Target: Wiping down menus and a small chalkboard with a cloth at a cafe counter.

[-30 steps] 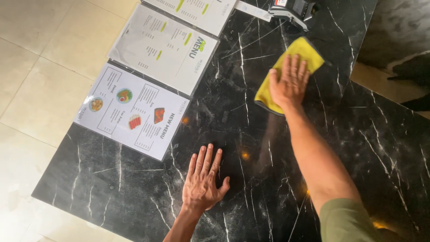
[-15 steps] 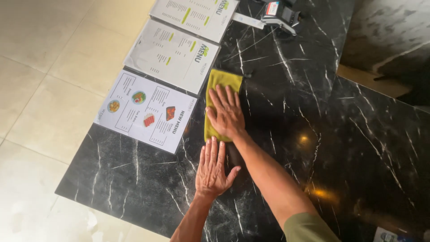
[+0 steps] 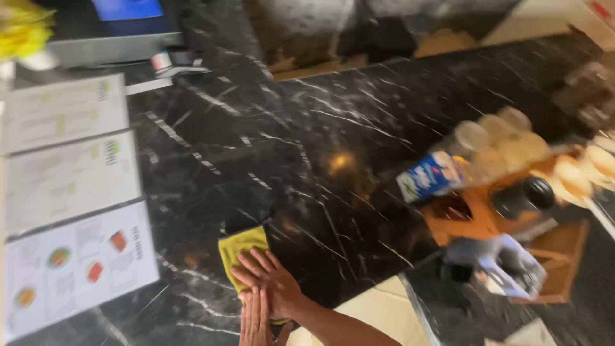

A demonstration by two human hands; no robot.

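While right hand presses folded yellow microfibre cloth flat on black marble counter, fingers spread for grip; left hand open beside it, bracing.

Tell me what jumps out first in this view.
The right hand presses a yellow cloth flat on the black marble counter, near its front edge, with the left hand just beside it. Three menu sheets line the counter's left side; a blurred wooden rack of jars sits right.

Dim, warm light leaves one orange glare spot on my glossy black desk, while motion blur smears the whole view, worst over the cluttered orange rack at the right edge.
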